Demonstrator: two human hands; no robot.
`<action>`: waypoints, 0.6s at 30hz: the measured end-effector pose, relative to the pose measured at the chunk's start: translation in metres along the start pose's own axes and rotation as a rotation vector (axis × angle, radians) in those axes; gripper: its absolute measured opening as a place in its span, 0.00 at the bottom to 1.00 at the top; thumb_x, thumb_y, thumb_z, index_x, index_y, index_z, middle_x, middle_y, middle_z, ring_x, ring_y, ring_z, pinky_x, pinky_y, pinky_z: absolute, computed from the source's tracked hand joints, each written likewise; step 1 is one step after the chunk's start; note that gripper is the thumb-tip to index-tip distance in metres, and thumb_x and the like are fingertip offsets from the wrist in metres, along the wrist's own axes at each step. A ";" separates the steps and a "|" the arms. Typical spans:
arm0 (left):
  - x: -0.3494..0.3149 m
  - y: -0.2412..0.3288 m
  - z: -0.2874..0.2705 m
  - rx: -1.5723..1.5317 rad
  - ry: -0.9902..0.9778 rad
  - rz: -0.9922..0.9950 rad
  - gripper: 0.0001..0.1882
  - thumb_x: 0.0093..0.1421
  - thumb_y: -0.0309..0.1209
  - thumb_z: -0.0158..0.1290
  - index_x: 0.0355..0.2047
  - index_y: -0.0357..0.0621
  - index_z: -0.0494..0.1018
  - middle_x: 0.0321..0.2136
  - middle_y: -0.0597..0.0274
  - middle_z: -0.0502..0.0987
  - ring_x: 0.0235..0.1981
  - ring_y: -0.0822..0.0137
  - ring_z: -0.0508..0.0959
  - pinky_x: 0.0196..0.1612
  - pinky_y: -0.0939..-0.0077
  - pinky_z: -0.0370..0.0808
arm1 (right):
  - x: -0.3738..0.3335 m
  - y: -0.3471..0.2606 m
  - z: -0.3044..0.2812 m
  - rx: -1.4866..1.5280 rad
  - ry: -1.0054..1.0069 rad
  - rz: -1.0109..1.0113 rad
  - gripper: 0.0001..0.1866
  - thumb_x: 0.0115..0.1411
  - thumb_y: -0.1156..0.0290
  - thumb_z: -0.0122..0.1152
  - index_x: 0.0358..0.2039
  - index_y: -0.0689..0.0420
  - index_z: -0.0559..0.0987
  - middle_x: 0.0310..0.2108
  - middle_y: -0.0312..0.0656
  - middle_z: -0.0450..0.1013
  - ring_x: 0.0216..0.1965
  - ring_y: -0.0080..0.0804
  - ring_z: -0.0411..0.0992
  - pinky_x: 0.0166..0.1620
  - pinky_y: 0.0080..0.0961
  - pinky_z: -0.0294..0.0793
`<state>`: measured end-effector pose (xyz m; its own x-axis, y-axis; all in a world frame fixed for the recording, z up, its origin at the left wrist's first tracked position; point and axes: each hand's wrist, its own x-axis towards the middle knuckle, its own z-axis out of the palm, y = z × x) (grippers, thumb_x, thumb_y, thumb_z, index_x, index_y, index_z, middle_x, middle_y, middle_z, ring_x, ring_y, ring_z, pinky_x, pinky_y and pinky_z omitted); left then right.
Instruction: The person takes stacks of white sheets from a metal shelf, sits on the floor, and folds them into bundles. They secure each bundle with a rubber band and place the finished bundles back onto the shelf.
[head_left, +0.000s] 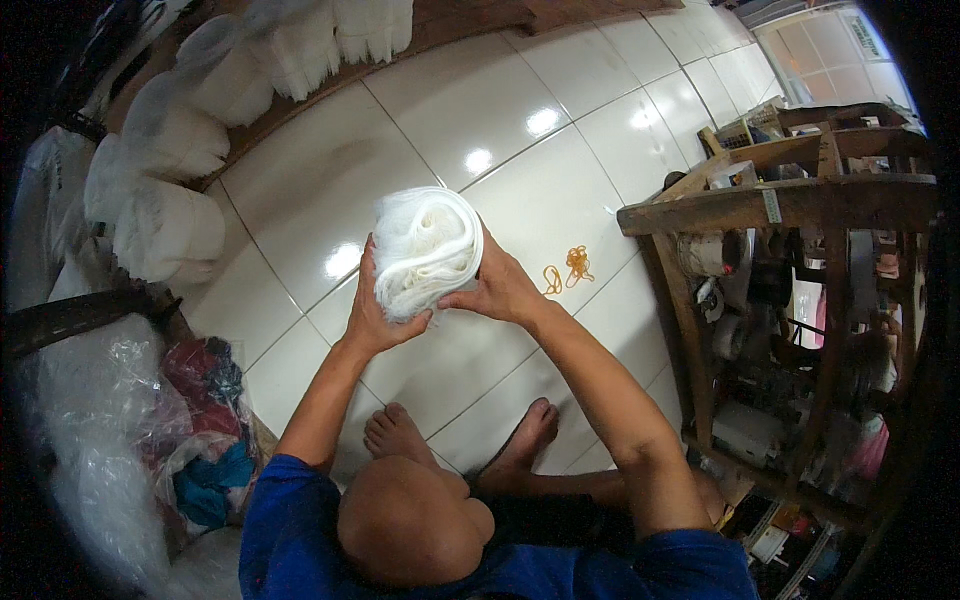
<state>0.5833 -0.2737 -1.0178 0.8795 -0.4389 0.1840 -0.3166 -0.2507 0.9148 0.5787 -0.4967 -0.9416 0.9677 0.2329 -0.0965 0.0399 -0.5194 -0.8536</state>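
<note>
A thick roll of white netting-like fabric [428, 250] is held between both my hands, its coiled end facing up. My left hand [378, 305] grips its left side, with the thumb at the near edge. On the opposite side, my right hand [500, 285] wraps round the roll, thumb also at the near edge. Some fingers of both hands are hidden behind the fabric. Tan rubber bands [578, 264] lie in a small heap on the tiles to the right of my right hand, with a looser one [552, 279] beside them.
Similar white rolls [170, 230] stand in a row at the far left. Clear plastic bags [100, 430] and dark red and teal bundles are at the near left. A wooden rack [780, 205] full of assorted items stands on the right. Glossy white tiles [440, 110] cover the floor.
</note>
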 end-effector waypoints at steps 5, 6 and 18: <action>0.018 0.001 -0.011 -0.118 -0.092 -0.115 0.50 0.43 0.39 0.61 0.63 0.34 0.50 0.55 0.45 0.65 0.57 0.53 0.65 0.61 0.58 0.62 | 0.017 -0.026 0.007 -0.048 0.049 0.125 0.63 0.40 0.57 0.77 0.66 0.62 0.43 0.60 0.61 0.58 0.61 0.56 0.59 0.61 0.39 0.63; 0.021 0.020 -0.014 -0.355 -0.072 -0.261 0.48 0.44 0.40 0.60 0.62 0.34 0.52 0.54 0.46 0.66 0.56 0.54 0.66 0.60 0.58 0.62 | 0.019 -0.034 0.003 -0.069 -0.022 0.215 0.62 0.42 0.55 0.76 0.66 0.63 0.43 0.58 0.62 0.60 0.60 0.56 0.60 0.60 0.39 0.63; -0.036 0.030 0.017 -1.113 -0.047 -0.830 0.43 0.50 0.41 0.58 0.63 0.38 0.52 0.55 0.50 0.66 0.56 0.56 0.68 0.58 0.61 0.66 | -0.044 -0.035 0.006 0.032 -0.191 0.367 0.55 0.47 0.56 0.71 0.66 0.59 0.46 0.53 0.62 0.67 0.55 0.55 0.67 0.56 0.37 0.67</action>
<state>0.5358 -0.2801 -1.0028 0.6496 -0.5352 -0.5400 0.7527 0.3528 0.5559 0.5330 -0.4842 -0.9108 0.8524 0.1872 -0.4882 -0.3100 -0.5710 -0.7602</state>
